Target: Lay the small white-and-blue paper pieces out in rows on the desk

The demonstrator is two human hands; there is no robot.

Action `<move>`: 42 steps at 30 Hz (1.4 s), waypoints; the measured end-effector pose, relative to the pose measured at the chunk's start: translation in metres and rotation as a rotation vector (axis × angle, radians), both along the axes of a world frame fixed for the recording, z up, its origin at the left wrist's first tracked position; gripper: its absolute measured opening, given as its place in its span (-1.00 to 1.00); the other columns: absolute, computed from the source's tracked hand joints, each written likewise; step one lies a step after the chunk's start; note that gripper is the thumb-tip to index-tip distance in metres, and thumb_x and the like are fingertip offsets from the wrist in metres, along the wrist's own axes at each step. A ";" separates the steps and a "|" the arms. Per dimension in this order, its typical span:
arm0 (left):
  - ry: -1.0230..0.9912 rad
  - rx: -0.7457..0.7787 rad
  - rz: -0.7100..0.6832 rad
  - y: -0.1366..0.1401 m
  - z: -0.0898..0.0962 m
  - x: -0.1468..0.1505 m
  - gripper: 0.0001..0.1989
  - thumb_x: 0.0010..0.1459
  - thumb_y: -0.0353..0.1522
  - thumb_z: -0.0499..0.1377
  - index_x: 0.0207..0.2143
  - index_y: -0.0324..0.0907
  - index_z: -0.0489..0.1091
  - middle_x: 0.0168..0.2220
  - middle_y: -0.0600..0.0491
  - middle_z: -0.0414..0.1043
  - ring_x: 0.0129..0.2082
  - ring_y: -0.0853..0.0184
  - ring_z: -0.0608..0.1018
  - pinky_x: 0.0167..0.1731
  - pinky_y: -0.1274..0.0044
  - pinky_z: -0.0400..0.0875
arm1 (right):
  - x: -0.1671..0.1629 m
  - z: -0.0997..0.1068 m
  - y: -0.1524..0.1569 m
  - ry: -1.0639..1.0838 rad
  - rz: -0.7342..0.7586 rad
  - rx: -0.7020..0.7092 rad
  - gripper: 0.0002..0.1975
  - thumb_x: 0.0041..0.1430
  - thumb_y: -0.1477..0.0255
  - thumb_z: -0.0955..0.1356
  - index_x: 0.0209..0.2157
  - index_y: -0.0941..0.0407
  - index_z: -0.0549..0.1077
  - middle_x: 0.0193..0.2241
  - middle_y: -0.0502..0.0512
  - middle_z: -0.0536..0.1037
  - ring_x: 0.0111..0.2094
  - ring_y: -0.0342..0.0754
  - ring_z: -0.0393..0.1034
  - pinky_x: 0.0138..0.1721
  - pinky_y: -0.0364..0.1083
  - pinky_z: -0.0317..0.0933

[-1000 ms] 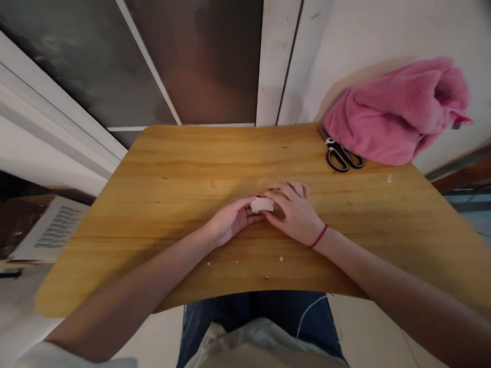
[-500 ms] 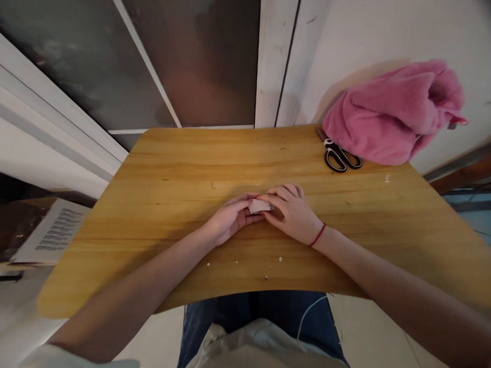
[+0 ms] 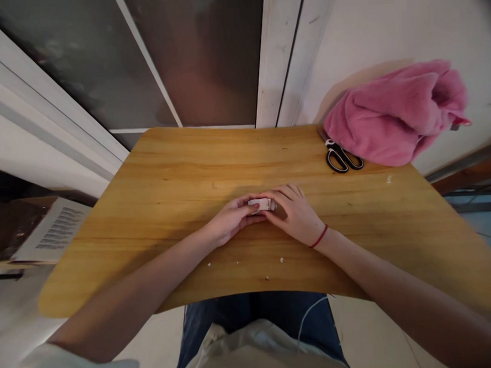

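Observation:
Between my two hands is a small whitish block (image 3: 264, 203), perhaps a folded wad of paper; its exact kind is too small to tell. My left hand (image 3: 234, 219) grips its left end, the thumb lying across the top and the fingers underneath. From the right, my right hand (image 3: 295, 213) holds the other end between thumb and fingers, with a red string bracelet (image 3: 320, 236) round the wrist. Both hands are low over the middle of the wooden table (image 3: 177, 192). Parts of the block are hidden by the fingers.
Black-handled scissors (image 3: 343, 158) lie at the back right, their blades partly under a pink plush bundle (image 3: 392, 114). Several white crumbs (image 3: 281, 259) dot the table near its front edge. A cardboard box (image 3: 49, 228) stands left of the table, and a glass-paned door (image 3: 209, 62) is behind it.
My left thumb has moved right, from the block's left edge onto its top. More of the block's right end shows by my right hand. Both hands keep their place.

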State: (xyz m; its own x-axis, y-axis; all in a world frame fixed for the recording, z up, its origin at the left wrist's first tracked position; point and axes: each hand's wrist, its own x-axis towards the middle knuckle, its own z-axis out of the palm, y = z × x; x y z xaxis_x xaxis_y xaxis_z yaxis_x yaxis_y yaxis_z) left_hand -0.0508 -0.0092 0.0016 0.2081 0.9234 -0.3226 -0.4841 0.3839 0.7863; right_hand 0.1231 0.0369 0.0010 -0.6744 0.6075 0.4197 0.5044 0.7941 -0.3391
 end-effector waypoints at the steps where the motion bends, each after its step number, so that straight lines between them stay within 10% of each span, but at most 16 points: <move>1: 0.004 0.006 0.001 0.000 0.000 0.000 -0.81 0.09 -0.52 0.16 -0.22 -0.23 0.46 -0.12 -0.05 0.49 -0.11 0.29 0.51 0.05 0.35 0.33 | 0.000 0.001 0.000 0.006 -0.002 -0.006 -0.70 0.15 0.38 0.32 -0.05 0.10 0.40 -0.19 0.14 0.43 -0.12 0.04 0.24 -0.06 0.04 0.13; 18: -0.025 -0.038 0.059 0.000 0.005 -0.002 -0.80 0.11 -0.58 0.10 -0.23 -0.27 0.43 -0.19 -0.05 0.49 -0.25 0.35 0.56 0.06 0.32 0.34 | 0.002 -0.004 0.006 0.213 -0.082 -0.362 -0.78 0.05 0.33 0.41 -0.26 0.09 0.43 -0.28 0.07 0.49 -0.20 -0.01 0.36 -0.14 0.01 0.23; 42: -0.089 -0.097 0.085 0.002 0.007 -0.006 -0.76 0.10 -0.60 0.05 -0.18 -0.36 0.39 -0.21 -0.13 0.53 -0.25 0.30 0.59 0.06 0.40 0.36 | 0.009 0.007 0.010 0.350 -0.109 -0.409 -0.79 0.09 0.29 0.38 -0.24 0.08 0.48 -0.31 0.05 0.52 -0.28 -0.06 0.41 -0.18 -0.02 0.31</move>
State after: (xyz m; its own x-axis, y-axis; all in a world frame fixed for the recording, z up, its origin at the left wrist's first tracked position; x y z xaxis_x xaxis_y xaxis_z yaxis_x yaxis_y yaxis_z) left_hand -0.0565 -0.0071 0.0086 0.1623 0.9044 -0.3946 -0.5841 0.4104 0.7003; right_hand 0.1317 0.0468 0.0079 -0.4607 0.8269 0.3224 0.3781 0.5115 -0.7717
